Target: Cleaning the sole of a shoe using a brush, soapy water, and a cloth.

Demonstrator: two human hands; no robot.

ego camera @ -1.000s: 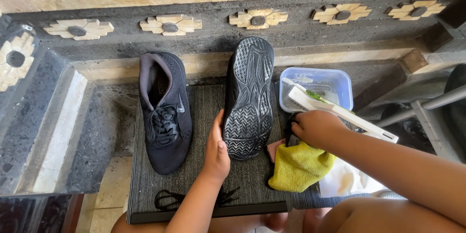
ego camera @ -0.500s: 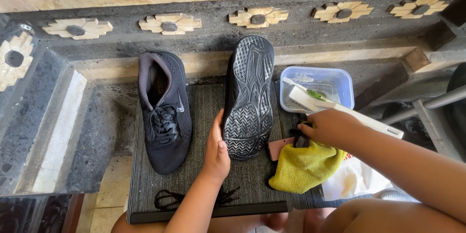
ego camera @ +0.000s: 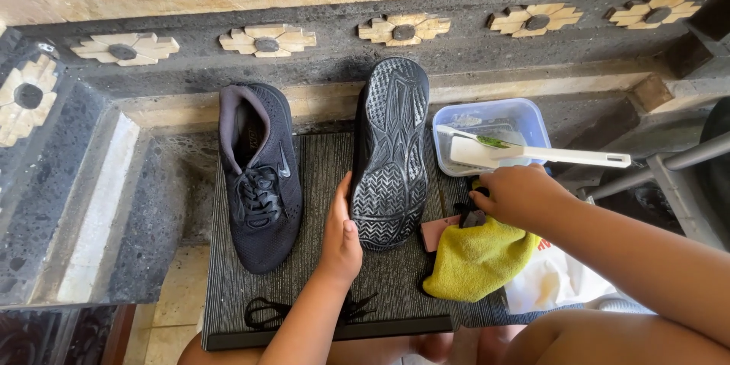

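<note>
Black rubber faces up where the overturned sneaker (ego camera: pixel 390 153) lies sole-up on the grey ribbed mat (ego camera: pixel 319 289), heel end toward the person. The left hand (ego camera: pixel 342 232) stands edge-on against the shoe's left side near the heel, fingers (ego camera: pixel 344 196) straight and pressed together along the sole's rim, thumb side not clearly shown; it steadies the shoe without wrapping round it. Left of those fingers, and clear of them, the second black sneaker (ego camera: pixel 258 175) sits upright with its laces tied and its grey lining showing.

Across the heel from the left fingers, the right hand (ego camera: pixel 521 194) hovers low over a bunched yellow cloth (ego camera: pixel 479 258), knuckles up and fingers curled downward. Its fingertips are hidden behind the hand, so whether they pinch the cloth or the small dark object (ego camera: pixel 468 215) just beneath them cannot be told. A pink pad (ego camera: pixel 435 232) pokes out between the cloth and the shoe's heel.

Just beyond the right knuckles a clear plastic tub (ego camera: pixel 532 110) sits near the toe half of the overturned shoe, with a white brush (ego camera: pixel 532 154) laid across it, handle pointing right. Loose black laces (ego camera: pixel 266 312) lie on the mat below the left wrist. White plastic bag (ego camera: pixel 555 281) shows under the right forearm.
</note>
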